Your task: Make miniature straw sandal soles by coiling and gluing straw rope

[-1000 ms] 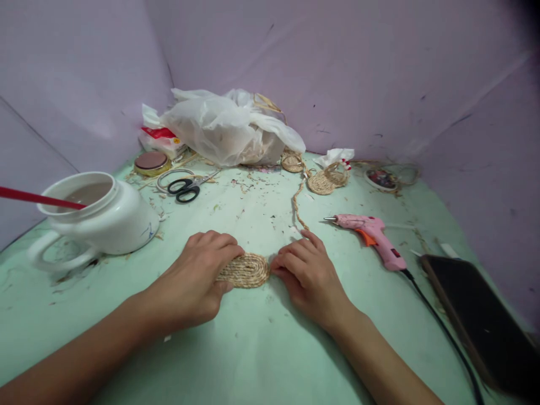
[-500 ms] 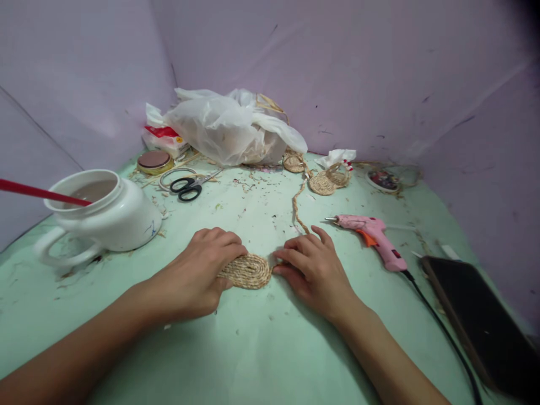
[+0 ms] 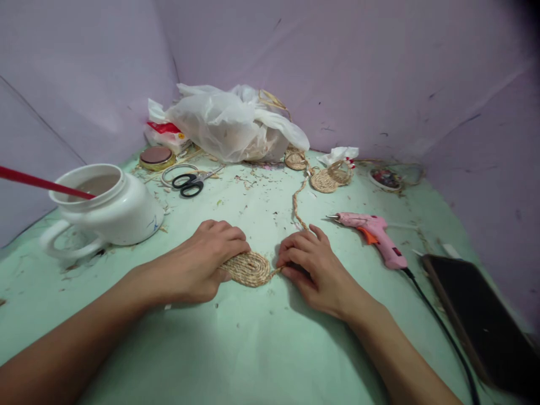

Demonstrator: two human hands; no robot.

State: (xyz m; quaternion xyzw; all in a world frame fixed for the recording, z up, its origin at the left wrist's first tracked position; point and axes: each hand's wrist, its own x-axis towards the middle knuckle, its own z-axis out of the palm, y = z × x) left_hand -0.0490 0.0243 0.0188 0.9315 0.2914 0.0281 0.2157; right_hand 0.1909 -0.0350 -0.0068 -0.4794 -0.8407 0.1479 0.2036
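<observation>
An oval coil of braided straw cord (image 3: 250, 270) lies on the green tabletop, its left end gripped between the fingers and thumb of my left hand (image 3: 211, 256). From the coil's right edge a short stretch of cord runs into my right hand (image 3: 312, 270), which pinches it. Beyond that hand, the braided straw cord (image 3: 296, 202) trails away over the table toward the back. To the right rests a pink glue gun (image 3: 373, 233) with an orange trigger, its nozzle pointing left, apart from my right hand.
At left stands a white pot (image 3: 113, 208) holding murky liquid and a red stick. Scissors (image 3: 192, 183), a round tin (image 3: 157, 158) and a plastic bag (image 3: 232, 126) lie behind. Small woven slippers (image 3: 331, 178) sit at the back; a phone (image 3: 476, 320) lies at right.
My right hand has shifted slightly right, away from the coil, so more cord shows between them. My left hand still grips the coil, which now tilts slightly.
</observation>
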